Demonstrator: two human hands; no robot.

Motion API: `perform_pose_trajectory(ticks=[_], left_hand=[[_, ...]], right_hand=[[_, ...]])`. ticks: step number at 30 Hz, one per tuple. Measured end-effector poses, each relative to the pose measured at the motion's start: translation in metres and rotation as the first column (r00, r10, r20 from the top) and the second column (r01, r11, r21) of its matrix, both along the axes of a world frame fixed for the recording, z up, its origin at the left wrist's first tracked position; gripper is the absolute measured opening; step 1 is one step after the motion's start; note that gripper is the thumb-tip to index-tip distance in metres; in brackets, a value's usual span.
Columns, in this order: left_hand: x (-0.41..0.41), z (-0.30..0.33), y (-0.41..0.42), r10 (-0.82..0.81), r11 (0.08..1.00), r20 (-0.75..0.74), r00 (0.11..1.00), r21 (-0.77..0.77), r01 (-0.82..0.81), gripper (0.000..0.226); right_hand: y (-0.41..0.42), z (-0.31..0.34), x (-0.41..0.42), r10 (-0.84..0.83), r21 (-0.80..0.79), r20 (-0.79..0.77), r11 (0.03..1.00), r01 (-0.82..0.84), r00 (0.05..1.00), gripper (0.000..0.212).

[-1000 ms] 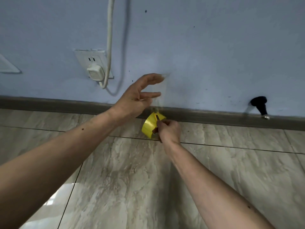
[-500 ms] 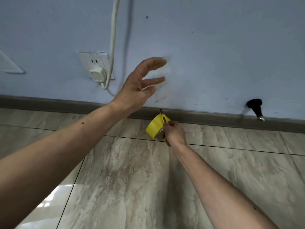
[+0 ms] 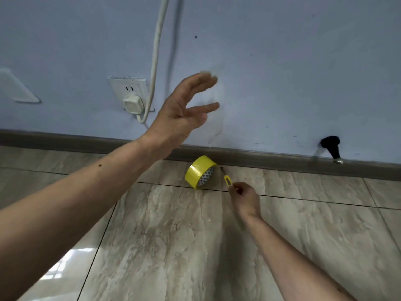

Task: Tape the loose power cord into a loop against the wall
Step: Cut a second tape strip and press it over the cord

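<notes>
A white power cord (image 3: 156, 53) runs down the blue wall and curls into a white plug (image 3: 133, 103) in the socket (image 3: 128, 84). My left hand (image 3: 182, 114) is raised in front of the wall to the right of the cord, fingers spread. A faint clear tape strip (image 3: 213, 127) hangs from its fingertips. A yellow tape roll (image 3: 198, 171) lies on its edge on the floor against the baseboard. Just right of the roll, my right hand (image 3: 245, 198) pinches a small yellow utility knife (image 3: 227, 180), blade pointing up towards the baseboard.
A dark baseboard (image 3: 271, 158) runs along the foot of the wall over marble-look floor tiles (image 3: 173, 235). A black door stopper (image 3: 332, 147) sticks out of the wall at the right. A white plate (image 3: 15, 88) sits on the wall at the far left.
The tape roll has left my right hand and now lies on the floor. My right hand has drawn back with the knife. My left hand has risen with the strip.
</notes>
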State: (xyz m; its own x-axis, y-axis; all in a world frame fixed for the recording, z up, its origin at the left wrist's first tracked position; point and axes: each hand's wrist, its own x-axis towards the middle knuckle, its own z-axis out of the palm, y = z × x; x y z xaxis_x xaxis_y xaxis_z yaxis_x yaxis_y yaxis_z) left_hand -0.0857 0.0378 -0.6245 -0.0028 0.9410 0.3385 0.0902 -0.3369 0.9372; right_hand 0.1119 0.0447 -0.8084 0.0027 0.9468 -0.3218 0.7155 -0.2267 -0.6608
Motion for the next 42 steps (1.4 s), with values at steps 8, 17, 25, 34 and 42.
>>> perform_pose_trajectory(ticks=[8, 17, 25, 34, 42], left_hand=[[0.012, 0.032, -0.011, 0.005, 0.986, 0.213, 0.977, -0.163, 0.030, 0.073], [0.020, 0.064, -0.028, 0.119, 0.967, 0.492, 0.863, -0.254, 0.012, 0.077], [0.022, 0.069, -0.036, 0.302, 0.953, 0.459, 0.836, -0.178, -0.246, 0.082], [0.053, 0.120, -0.029, 0.560, 0.785, 0.608, 0.563, -0.171, -0.596, 0.080], [0.048, 0.230, -0.001, 0.444, 0.700, 0.810, 0.384, -0.045, -0.713, 0.079]], right_hand=[[0.017, 0.089, -0.023, -0.210, -0.241, -0.783, 0.970, 0.025, 0.585, 0.042], [0.026, 0.151, -0.035, -0.433, -0.440, -0.897, 0.893, -0.092, 0.086, 0.015], [0.012, 0.211, -0.012, -0.114, 0.036, -0.895, 0.945, 0.325, 0.432, 0.009], [0.001, 0.316, 0.003, 0.105, 0.430, -0.749, 0.828, 0.360, 0.654, 0.013], [0.003, 0.425, 0.014, 0.244, 0.621, -0.693, 0.681, 0.389, 0.678, 0.010]])
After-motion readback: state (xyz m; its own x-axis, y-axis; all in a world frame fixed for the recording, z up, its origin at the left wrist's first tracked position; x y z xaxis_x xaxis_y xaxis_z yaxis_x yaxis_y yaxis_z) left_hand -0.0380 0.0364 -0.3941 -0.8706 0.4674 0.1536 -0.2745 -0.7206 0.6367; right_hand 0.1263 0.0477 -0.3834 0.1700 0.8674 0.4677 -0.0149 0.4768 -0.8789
